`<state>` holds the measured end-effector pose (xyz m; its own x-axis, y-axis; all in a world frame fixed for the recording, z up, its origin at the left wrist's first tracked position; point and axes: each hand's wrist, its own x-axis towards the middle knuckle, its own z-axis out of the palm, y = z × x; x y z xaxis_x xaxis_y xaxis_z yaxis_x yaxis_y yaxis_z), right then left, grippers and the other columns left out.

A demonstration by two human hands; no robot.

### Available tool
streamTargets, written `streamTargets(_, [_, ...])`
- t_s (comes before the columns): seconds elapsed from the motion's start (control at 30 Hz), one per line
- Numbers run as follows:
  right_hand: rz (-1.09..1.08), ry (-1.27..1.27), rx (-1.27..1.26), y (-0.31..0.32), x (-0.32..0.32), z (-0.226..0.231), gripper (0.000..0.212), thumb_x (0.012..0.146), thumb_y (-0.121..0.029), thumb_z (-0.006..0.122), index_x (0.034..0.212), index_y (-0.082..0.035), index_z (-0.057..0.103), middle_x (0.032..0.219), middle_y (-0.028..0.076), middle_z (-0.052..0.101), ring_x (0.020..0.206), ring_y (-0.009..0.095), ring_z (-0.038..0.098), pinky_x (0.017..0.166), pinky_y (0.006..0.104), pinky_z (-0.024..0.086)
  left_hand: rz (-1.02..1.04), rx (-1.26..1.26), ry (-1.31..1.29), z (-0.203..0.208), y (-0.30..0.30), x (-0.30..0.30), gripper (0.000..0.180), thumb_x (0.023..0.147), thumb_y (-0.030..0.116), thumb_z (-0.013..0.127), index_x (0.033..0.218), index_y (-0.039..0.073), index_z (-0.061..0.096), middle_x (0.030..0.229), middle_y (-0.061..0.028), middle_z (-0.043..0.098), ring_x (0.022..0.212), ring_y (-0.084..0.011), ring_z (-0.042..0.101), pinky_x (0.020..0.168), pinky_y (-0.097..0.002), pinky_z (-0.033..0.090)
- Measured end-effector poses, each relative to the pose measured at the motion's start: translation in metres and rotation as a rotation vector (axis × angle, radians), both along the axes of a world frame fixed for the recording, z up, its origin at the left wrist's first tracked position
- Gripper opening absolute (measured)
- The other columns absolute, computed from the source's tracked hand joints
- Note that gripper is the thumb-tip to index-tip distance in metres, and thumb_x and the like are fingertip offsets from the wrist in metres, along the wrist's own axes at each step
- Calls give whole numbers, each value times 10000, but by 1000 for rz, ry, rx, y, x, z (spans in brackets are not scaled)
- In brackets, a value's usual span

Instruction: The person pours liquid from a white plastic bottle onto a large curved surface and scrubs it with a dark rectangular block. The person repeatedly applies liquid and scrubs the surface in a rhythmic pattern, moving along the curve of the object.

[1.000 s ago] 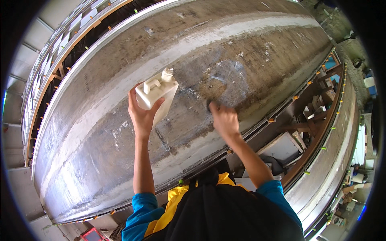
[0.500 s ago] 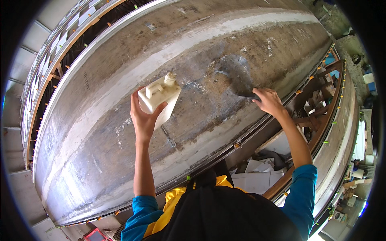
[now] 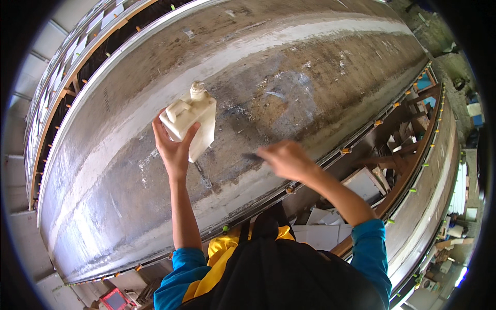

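Note:
My left hand (image 3: 174,150) grips a cream plastic jerrycan (image 3: 192,119), with fingers behind it and thumb across its front. The can is held tilted over the big curved grey-brown panel (image 3: 150,191), its neck at the upper right. My right hand (image 3: 289,159) is closed on a small dark tool (image 3: 252,157), low over the panel to the right of the can. Motion smears this hand and tool, so I cannot tell the tool's exact kind or whether it touches the surface. Dark, worn patches and white specks mark the panel there.
A wooden frame (image 3: 413,188) with clamps along its edge stands to the right, holding boards and scraps (image 3: 364,183). Another curved panel (image 3: 413,222) lies beyond it. Clips line the big panel's near edge. A red-rimmed tray (image 3: 114,299) sits at the lower left.
My right hand has swept left and toward me across the panel with the dark tool. The jerrycan in my left hand has shifted slightly left and up.

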<state>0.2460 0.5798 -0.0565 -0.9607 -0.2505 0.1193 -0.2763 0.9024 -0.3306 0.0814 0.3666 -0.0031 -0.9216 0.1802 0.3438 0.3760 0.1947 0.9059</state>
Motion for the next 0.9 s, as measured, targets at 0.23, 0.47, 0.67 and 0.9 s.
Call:
streamTargets(0.23, [110, -18, 165, 77, 23, -1, 278, 707, -2, 608, 954, -120, 558, 770, 44, 600, 686, 185, 609, 654, 357, 519, 130, -101, -12, 12, -17, 19, 708, 629, 174, 822, 1216, 63, 441, 1105, -111, 548, 1046, -232, 529, 903, -381, 441])
streamTargets(0.47, [-539, -286, 253, 172, 23, 29, 260, 767, -110, 652, 1002, -93, 541, 821, 125, 660, 743, 277, 659, 591, 401, 511, 284, -179, -10, -2, -15, 37, 703, 628, 151, 817, 1215, 68, 440, 1116, -103, 539, 1025, -214, 534, 881, -363, 450])
streamTargets(0.67, [275, -72, 122, 75, -12, -7, 235, 776, -117, 595, 1002, -87, 540, 670, 106, 602, 583, 248, 597, 549, 366, 503, 304, -75, -68, 14, 23, 50, 723, 644, 157, 813, 1229, 37, 404, 1114, -132, 531, 1035, -232, 531, 896, -365, 459])
streamTargets(0.9, [219, -429, -134, 136, -130, 5, 510, 720, -291, 691, 1121, -53, 485, 751, 152, 645, 637, 220, 645, 566, 330, 515, 307, -52, -86, 14, 33, 66, 702, 645, 128, 811, 1216, 36, 414, 1099, -134, 544, 1034, -227, 534, 890, -365, 455])
